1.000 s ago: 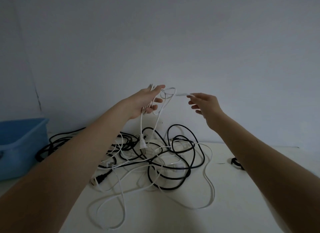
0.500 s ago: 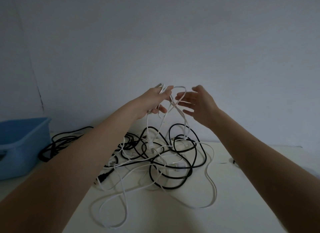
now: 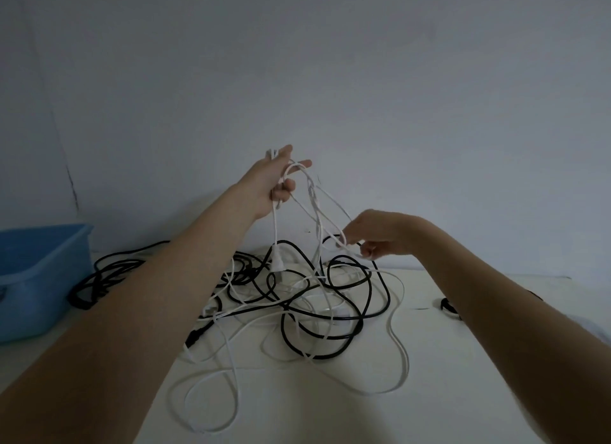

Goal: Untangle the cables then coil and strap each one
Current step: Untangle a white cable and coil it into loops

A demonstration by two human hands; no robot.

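The head view looks down at a thin white cable (image 3: 315,208) that hangs in long loops. The top of the loops is held up in the air, well above the white worktop (image 3: 446,377). The left hand (image 3: 271,182) grips these loops, with its lower fingers curled round the strands and its thumb and first finger sticking out. A white plug (image 3: 277,261) dangles from this hand on one strand, just above the pile.

The right hand (image 3: 380,235) is lower and to the right, near the top of the pile. Its fingers are curled and they pinch a strand of the same white cable where it bends back down.

Under both hands lies a messy pile. Thick black cables (image 3: 330,314) curl round and round in it, and more white cable winds through them. One white loop (image 3: 398,344) swings out to the right on the worktop, and another lies at the front. A black plug (image 3: 195,336) pokes out on the left side of the pile, just beside the left arm. More black cable (image 3: 102,275) is bunched at the far left.

A blue plastic tub (image 3: 43,278) sits at the left edge of the worktop. A small black thing (image 3: 448,306) lies on the right, partly hidden by the right arm; I cannot tell what it is. A plain grey wall (image 3: 396,96) stands behind it all.
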